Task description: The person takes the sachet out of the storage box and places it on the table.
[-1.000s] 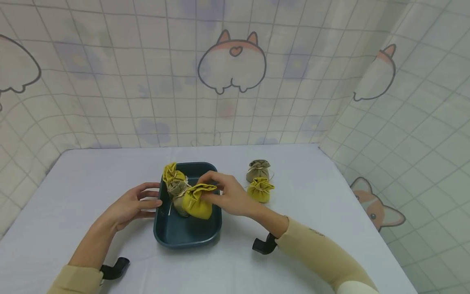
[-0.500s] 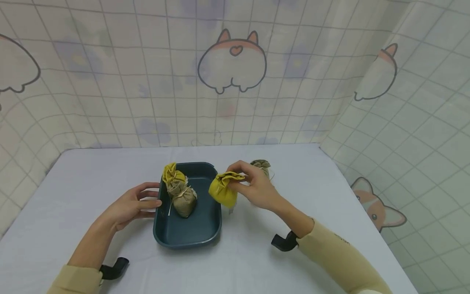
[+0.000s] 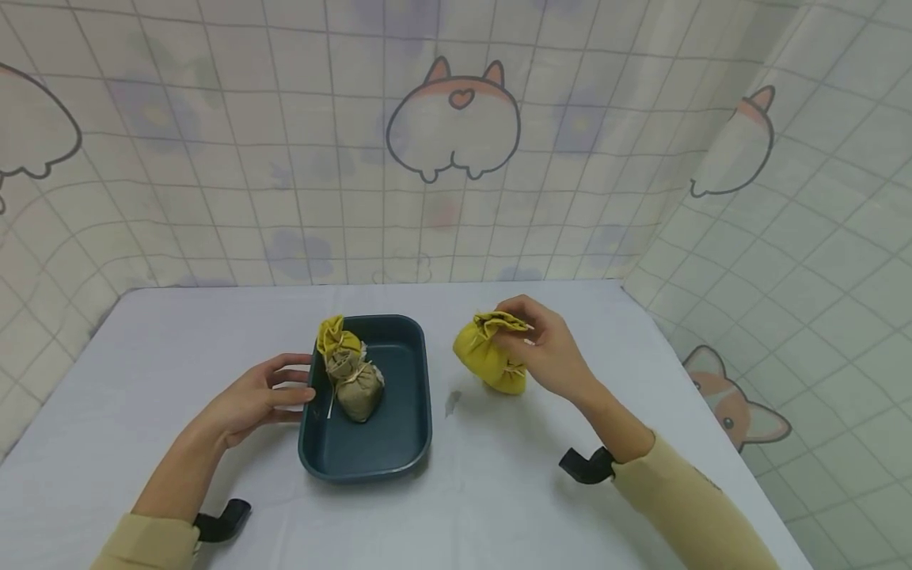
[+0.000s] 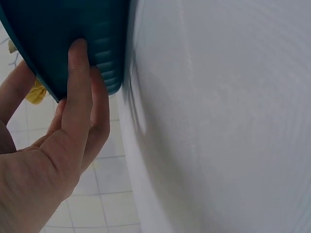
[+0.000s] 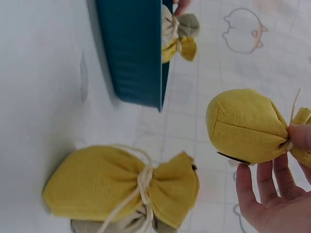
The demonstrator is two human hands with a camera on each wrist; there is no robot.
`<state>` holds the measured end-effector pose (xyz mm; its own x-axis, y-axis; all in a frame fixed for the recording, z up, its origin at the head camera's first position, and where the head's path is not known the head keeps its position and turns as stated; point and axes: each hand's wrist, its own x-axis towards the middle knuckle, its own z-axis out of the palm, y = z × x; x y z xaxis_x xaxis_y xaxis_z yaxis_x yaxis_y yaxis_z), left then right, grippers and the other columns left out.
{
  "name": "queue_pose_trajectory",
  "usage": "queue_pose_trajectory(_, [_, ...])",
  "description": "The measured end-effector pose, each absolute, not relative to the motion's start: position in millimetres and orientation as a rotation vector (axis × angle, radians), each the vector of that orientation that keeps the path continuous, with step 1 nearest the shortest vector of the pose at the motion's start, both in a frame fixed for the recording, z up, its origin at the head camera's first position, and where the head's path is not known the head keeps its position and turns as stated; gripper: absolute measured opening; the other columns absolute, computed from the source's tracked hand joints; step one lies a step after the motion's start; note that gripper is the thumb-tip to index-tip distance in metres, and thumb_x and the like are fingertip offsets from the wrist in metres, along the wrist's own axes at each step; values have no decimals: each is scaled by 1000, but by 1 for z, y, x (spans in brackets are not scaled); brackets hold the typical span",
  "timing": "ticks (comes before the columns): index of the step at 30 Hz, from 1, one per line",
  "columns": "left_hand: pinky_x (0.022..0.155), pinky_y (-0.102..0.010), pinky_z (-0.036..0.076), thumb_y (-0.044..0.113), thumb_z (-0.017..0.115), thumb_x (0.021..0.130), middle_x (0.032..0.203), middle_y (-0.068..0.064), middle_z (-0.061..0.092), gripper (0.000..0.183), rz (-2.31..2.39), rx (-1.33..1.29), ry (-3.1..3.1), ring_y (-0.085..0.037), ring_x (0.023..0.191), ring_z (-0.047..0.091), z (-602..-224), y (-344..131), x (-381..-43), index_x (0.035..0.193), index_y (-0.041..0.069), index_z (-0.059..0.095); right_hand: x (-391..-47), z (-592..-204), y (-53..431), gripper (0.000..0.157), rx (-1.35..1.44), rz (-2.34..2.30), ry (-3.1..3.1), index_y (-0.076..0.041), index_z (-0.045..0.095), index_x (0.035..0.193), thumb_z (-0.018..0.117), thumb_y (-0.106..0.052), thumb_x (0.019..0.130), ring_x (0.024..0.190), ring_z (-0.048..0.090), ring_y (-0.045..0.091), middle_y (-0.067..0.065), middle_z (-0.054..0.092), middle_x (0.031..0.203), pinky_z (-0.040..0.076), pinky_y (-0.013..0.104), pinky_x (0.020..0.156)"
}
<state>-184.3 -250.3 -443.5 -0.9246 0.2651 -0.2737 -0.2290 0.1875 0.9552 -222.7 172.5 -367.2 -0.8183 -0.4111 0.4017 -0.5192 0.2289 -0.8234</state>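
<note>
My right hand (image 3: pixel 545 344) pinches a yellow drawstring pouch (image 5: pixel 245 127) by its tied neck and holds it off the table. Just below it, a second yellow drawstring pouch (image 5: pixel 97 182) stands on the table. Beside that one, a grey pouch (image 5: pixel 104 225) shows partly in the right wrist view; in the head view it is hidden. My left hand (image 3: pixel 256 400) holds the left wall of a dark teal tray (image 3: pixel 370 475), fingers along the outside and thumb at the rim. Inside the tray lie a yellow pouch (image 3: pixel 332 336) and a grey-brown pouch (image 3: pixel 359 392).
A white cloth (image 3: pixel 484 491) covers the table, with a small grey mark (image 3: pixel 452 402) right of the tray. A tile-patterned curtain (image 3: pixel 321 198) with cartoon dogs hangs behind the table and along its sides.
My right hand has lifted the yellow pouch from the tray and carried it right, over to the pouches on the table. My left hand and the tray stay put.
</note>
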Motion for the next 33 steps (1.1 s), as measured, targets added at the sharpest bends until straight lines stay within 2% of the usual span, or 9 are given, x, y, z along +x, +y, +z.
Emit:
queue_pose_trajectory(9, [94, -49, 57, 10, 71, 98, 146, -32, 39, 75, 1792, 32, 2087, -33, 115, 62, -443, -251, -184, 157, -1, 26, -230, -359, 197, 21, 740, 1555, -2371, 1, 63, 117, 66, 4, 97, 115, 61, 20, 10, 66, 118, 55, 34, 98])
queue_pose_trajectory(16, [94, -50, 57, 9, 70, 98, 146, -32, 39, 75, 1795, 42, 2085, -33, 115, 62, -445, -250, -185, 157, -1, 26, -231, -364, 211, 21, 591, 1404, -2392, 1, 63, 118, 67, 3, 97, 113, 60, 22, 12, 66, 118, 52, 19, 90])
queue_pose_trajectory(23, [94, -50, 58, 9, 70, 98, 146, -32, 40, 74, 1794, 56, 2085, -34, 116, 62, -446, -251, -186, 157, -1, 26, -221, -360, 217, 21, 503, 1309, -2406, 10, 61, 116, 64, 9, 96, 112, 61, 35, 23, 65, 116, 49, 11, 84])
queue_pose_trajectory(33, [94, -50, 57, 9, 71, 97, 146, -32, 39, 76, 1786, 40, 2089, -32, 114, 62, -445, -251, -186, 157, 0, 26, -242, -403, 246, 23, 351, 1331, -2436, 0, 64, 118, 70, -5, 97, 110, 60, 23, 12, 67, 115, 53, 13, 81])
